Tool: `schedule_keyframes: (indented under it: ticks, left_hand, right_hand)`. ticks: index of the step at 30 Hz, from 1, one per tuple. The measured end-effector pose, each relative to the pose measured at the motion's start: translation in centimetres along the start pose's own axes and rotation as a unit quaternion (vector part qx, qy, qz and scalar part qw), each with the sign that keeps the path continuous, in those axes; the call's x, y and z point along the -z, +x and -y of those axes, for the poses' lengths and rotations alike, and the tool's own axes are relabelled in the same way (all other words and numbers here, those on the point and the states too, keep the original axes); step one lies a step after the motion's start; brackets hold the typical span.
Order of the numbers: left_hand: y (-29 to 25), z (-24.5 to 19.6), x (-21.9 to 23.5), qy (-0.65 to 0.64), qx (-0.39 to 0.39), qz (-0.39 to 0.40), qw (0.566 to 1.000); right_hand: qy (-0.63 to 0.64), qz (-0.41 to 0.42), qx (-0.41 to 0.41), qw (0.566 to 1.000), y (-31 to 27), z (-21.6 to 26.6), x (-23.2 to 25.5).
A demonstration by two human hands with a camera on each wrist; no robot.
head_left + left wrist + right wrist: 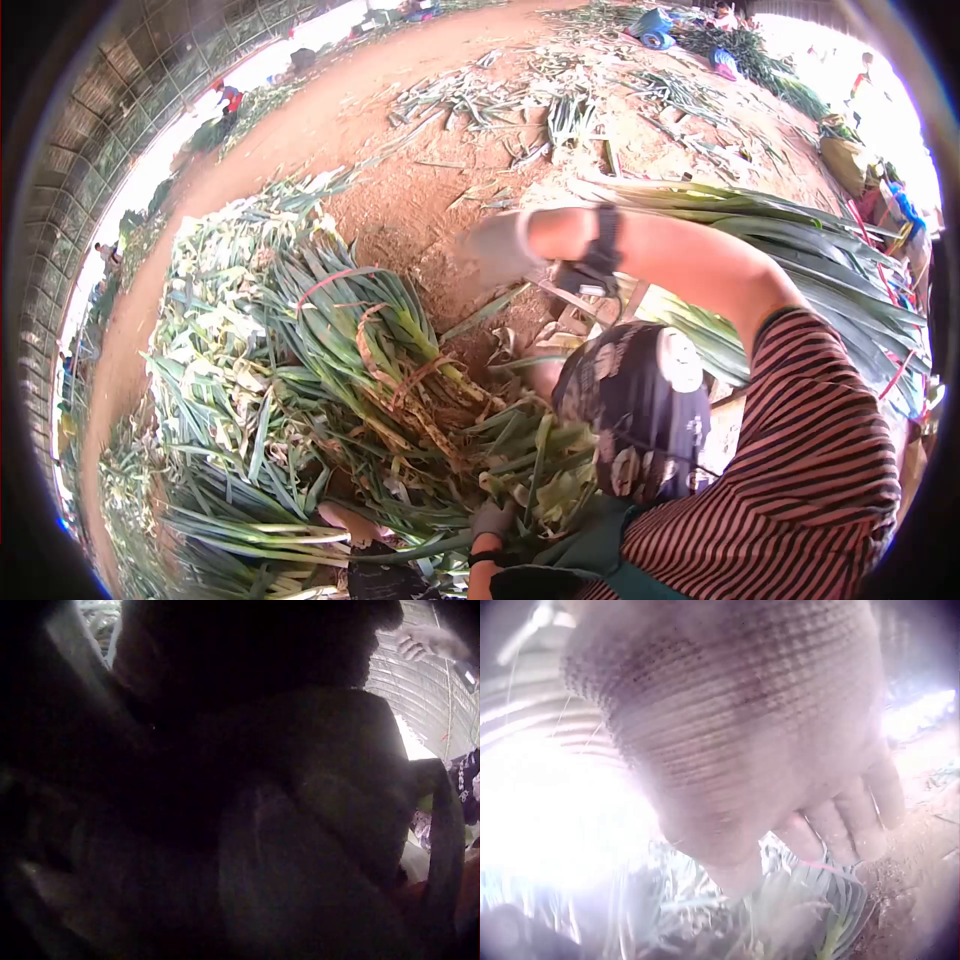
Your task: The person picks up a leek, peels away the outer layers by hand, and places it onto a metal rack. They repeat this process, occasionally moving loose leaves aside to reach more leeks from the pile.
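Note:
My right hand [500,248], in a pale knit glove, is stretched out over the bare soil and blurred in the head view. In the right wrist view the gloved palm [757,742] shows with loosely extended fingers and nothing in them. Below and left of it lies a bundle of leeks [345,310] with a red band around its leaves. My left hand [492,520], also gloved, is low among leek leaves near my body, beside a long green leek stalk [430,548]. I cannot tell whether its fingers grip that stalk; the left wrist view is mostly dark.
Cut leaves [215,350] are heaped on the left. A large pile of long leeks [800,250] lies on the right. Trimmed leaves [570,110] litter the soil ahead. A patterned trouser knee [640,410] is bent between my arms. Another person [230,98] is far off at left.

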State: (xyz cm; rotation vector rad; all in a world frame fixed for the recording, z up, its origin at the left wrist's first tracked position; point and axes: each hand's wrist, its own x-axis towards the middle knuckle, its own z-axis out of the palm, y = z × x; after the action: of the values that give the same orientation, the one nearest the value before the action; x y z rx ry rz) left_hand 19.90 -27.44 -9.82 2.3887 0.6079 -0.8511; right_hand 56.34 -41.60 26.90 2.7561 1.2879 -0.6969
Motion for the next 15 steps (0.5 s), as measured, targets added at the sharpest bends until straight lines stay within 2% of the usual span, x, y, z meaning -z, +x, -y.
schedule_keyframes:
  ticks: [1, 2, 3, 5, 7, 8, 9, 10, 13, 14, 15]
  left_hand:
    - [-0.8, -0.2, 0.5, -0.034, -0.003, 0.0, 0.999]
    - [-1.6, -0.3, 1.1, -0.068, -0.009, 0.004, 0.998]
    - [-2.3, -1.1, 1.7, -0.097, -0.022, 0.019, 0.995]
    - [-3.5, -2.7, 3.3, -0.097, 0.024, 0.059, 0.993]
    - [-3.3, -3.8, 3.8, -0.113, 0.032, 0.059, 0.991]
    - [-3.2, -4.3, 3.6, -0.12, 0.028, 0.054, 0.991]
    - [-3.0, -5.0, 3.9, -0.132, 0.025, 0.045, 0.99]
    - [-3.0, -5.6, 3.9, -0.141, 0.022, 0.033, 0.989]
    - [-3.1, -6.9, 4.0, -0.162, 0.026, 0.008, 0.986]
    - [-3.2, -7.2, 4.0, -0.167, 0.029, 0.005, 0.986]
    - [-3.3, -7.4, 4.1, -0.171, 0.031, 0.0, 0.985]
  right_hand:
    - [0.063, -0.005, -0.001, 0.998, -1.0, -2.3, -1.2]
    - [0.167, -0.059, 0.083, 0.981, -2.6, -4.6, -3.4]
    - [0.196, 0.002, 0.118, 0.974, -4.3, -6.0, -4.6]
    - [0.435, -0.013, 0.091, 0.895, -7.9, -9.6, -11.3]
    - [0.252, -0.051, 0.196, 0.946, -7.3, -14.8, -21.8]
    - [0.334, 0.091, 0.113, 0.931, -7.9, -16.3, -27.0]
    - [0.408, 0.229, 0.034, 0.883, -9.6, -17.2, -31.9]
    - [0.404, 0.235, -0.054, 0.882, -12.3, -17.2, -37.2]
    - [0.206, 0.307, -0.14, 0.918, -18.5, -15.4, -43.6]
    - [0.143, 0.335, -0.162, 0.917, -19.9, -14.8, -45.6]
    - [0.149, 0.349, -0.237, 0.894, -20.6, -14.9, -48.8]
